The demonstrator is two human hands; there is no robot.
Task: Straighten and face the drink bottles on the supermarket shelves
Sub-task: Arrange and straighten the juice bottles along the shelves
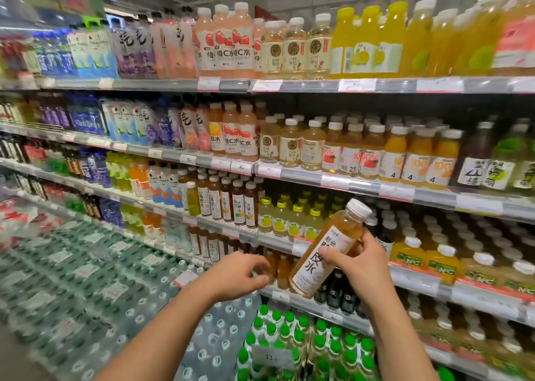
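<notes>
Shelving: multi-tier drink shelves (318, 86) run L to R, packed w/ bottles, price tags along the front rails.
Top tier: pink-labelled bottles (223, 41), pale tea bottles (295, 49), yellow juice bottles (370, 41).
2nd tier: orange juice bottles w/ white caps (417, 157), dark bottles far R.
3rd tier: brown tea bottles (231, 201), yellow-capped lemon bottles (289, 221) just beside them.
Lower R: NFC juice bottles (440, 262), white caps.
Floor level: shrink-wrapped water packs (86, 279) at L, green-capped bottles (304, 343) directly below my arms.

Item in hand: tea bottle (327, 250), amber liquid, white cap, white label w/ large characters facing me. Off the shelf, tilted w/ cap up-right, held in front of the lower tiers.
My right hand (359, 262): grip closed round the bottle's mid-body, thumb across the label, fingers behind.
My left hand (240, 273): grip loosely curled, half open, holding nothing; just L of the bottle's base, not touching it as far as I can tell.
</notes>
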